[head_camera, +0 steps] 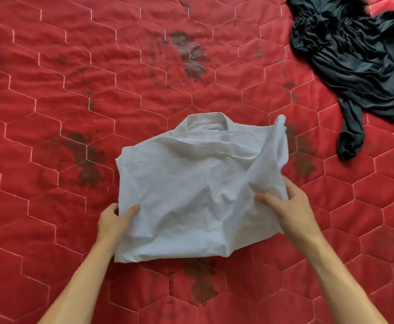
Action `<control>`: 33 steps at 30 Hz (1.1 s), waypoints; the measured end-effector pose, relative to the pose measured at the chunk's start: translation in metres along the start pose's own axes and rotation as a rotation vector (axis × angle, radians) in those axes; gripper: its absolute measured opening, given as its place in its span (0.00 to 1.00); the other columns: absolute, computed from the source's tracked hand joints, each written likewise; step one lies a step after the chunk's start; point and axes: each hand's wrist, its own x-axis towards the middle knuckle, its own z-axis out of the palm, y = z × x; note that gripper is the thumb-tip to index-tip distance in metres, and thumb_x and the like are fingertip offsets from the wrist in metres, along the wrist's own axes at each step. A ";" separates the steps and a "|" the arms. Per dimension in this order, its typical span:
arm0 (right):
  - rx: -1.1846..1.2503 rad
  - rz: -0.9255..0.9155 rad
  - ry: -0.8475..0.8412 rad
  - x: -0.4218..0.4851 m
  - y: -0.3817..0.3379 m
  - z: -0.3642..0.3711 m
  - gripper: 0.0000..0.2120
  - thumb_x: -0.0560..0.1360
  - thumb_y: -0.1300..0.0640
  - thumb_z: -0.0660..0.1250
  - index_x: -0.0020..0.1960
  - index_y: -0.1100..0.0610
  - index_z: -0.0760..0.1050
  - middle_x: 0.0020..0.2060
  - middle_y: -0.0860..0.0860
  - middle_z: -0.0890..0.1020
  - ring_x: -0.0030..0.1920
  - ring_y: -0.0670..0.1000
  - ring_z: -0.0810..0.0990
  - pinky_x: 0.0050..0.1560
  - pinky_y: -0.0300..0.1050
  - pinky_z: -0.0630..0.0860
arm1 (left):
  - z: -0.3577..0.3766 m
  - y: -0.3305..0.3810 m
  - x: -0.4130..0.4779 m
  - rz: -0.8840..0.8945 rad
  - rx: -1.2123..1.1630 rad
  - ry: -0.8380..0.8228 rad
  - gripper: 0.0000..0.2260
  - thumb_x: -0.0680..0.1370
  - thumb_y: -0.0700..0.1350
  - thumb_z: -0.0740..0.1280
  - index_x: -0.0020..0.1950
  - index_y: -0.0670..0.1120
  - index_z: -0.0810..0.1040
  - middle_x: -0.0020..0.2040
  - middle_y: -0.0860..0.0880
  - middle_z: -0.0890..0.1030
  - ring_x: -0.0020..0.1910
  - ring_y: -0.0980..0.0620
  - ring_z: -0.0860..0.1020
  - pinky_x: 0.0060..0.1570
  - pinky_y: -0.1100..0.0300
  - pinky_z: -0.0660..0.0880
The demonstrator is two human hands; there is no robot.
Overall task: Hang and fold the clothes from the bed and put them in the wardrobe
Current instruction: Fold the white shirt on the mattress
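A white collared shirt (pixel 191 183) lies partly folded on the red quilted bed cover (pixel 74 90), collar pointing away from me. My left hand (pixel 113 220) grips the shirt's left edge, thumb on top of the cloth. My right hand (pixel 289 206) pinches the shirt's right side, where a flap of fabric stands up off the bed. The near part of the shirt is lifted slightly between both hands.
A crumpled black garment (pixel 355 57) lies on the bed at the upper right, one end trailing toward the middle right. Dark stains mark the red cover in several spots around the shirt.
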 end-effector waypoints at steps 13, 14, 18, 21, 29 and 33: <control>-0.319 -0.183 -0.435 -0.057 0.023 0.194 0.14 0.77 0.54 0.66 0.63 0.51 0.77 0.56 0.44 0.79 0.54 0.41 0.77 0.58 0.43 0.75 | -0.035 0.003 0.000 -0.176 -0.580 -0.424 0.40 0.70 0.76 0.51 0.55 0.45 0.82 0.48 0.44 0.87 0.48 0.46 0.85 0.49 0.49 0.77; -0.379 -0.184 -0.286 -0.048 0.036 0.184 0.15 0.77 0.56 0.66 0.63 0.52 0.76 0.56 0.44 0.79 0.56 0.42 0.77 0.60 0.45 0.74 | -0.034 0.003 0.000 -0.149 -0.508 -0.416 0.38 0.68 0.76 0.56 0.56 0.47 0.82 0.51 0.46 0.86 0.50 0.48 0.85 0.49 0.52 0.78; -0.513 0.083 -0.039 -0.015 0.076 0.147 0.30 0.74 0.50 0.71 0.72 0.54 0.66 0.65 0.52 0.70 0.66 0.53 0.70 0.68 0.50 0.68 | -0.029 -0.011 0.006 0.046 -0.024 -0.269 0.21 0.69 0.62 0.76 0.53 0.50 0.81 0.49 0.53 0.84 0.48 0.53 0.83 0.45 0.55 0.80; -0.494 0.162 -0.046 -0.003 0.088 0.139 0.40 0.70 0.44 0.74 0.75 0.56 0.60 0.67 0.53 0.65 0.67 0.55 0.69 0.68 0.52 0.69 | -0.024 -0.020 0.008 0.092 0.074 -0.275 0.14 0.69 0.55 0.78 0.48 0.47 0.83 0.43 0.51 0.86 0.45 0.51 0.84 0.45 0.52 0.81; -0.408 0.382 -0.144 -0.021 0.114 0.116 0.12 0.70 0.51 0.74 0.48 0.56 0.78 0.39 0.50 0.82 0.39 0.47 0.79 0.38 0.42 0.73 | -0.025 -0.052 -0.022 -0.103 -0.021 -0.516 0.16 0.71 0.44 0.78 0.56 0.42 0.82 0.46 0.48 0.87 0.44 0.52 0.86 0.41 0.60 0.81; -0.326 0.408 -0.187 -0.051 0.136 0.098 0.11 0.72 0.52 0.74 0.45 0.60 0.78 0.39 0.51 0.84 0.38 0.47 0.80 0.39 0.37 0.74 | -0.031 -0.071 -0.047 -0.192 -0.185 -0.596 0.20 0.73 0.50 0.76 0.62 0.48 0.79 0.52 0.50 0.86 0.50 0.51 0.85 0.54 0.54 0.80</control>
